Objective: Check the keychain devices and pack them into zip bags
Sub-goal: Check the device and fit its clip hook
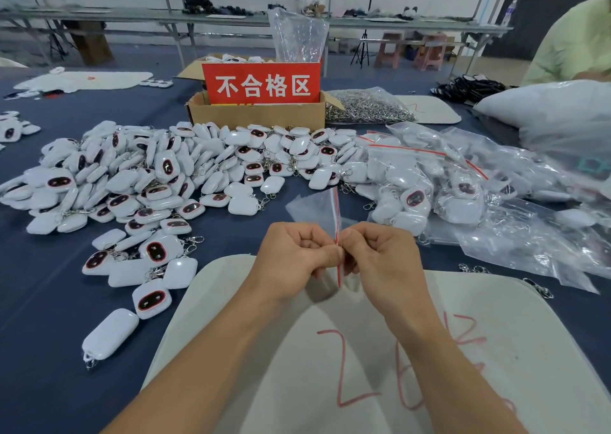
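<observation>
Fingers (325, 253) of left hand (291, 258) and right hand (380, 258) pinch a zip bag (314, 207) at its red seal, seemingly opening it for a keychain device (243, 205).

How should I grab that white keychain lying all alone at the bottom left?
Probably from above, pinching the keychain device across its two long sides: it lies flat, apart from the others. Its clip trails off the near end.
</observation>
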`<state>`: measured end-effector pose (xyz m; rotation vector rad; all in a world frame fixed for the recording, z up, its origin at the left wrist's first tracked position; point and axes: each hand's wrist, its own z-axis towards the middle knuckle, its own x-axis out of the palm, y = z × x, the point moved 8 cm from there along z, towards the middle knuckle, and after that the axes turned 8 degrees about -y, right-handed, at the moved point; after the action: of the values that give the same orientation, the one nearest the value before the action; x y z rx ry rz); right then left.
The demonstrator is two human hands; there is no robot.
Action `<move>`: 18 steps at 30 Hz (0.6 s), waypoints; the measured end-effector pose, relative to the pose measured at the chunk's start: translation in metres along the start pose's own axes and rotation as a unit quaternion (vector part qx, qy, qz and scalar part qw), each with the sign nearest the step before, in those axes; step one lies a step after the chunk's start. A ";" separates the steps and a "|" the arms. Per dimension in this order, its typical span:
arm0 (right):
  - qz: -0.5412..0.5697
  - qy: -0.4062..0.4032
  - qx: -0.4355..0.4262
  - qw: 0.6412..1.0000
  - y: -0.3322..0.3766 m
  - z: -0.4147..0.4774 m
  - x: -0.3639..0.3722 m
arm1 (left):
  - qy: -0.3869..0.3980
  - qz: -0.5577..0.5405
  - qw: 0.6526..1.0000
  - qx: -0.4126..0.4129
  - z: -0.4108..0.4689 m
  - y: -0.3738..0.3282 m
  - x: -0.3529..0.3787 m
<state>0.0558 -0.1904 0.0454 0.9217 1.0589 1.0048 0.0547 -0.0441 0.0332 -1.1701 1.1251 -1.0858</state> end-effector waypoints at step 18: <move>-0.011 0.001 -0.047 0.999 0.009 -0.003 -0.002 | -0.005 -0.027 0.999 0.031 -0.003 -0.005 0.001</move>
<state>0.0506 -0.1897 0.0536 0.8304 1.0136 1.0288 0.0516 -0.0463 0.0383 -1.1626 1.0506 -1.1478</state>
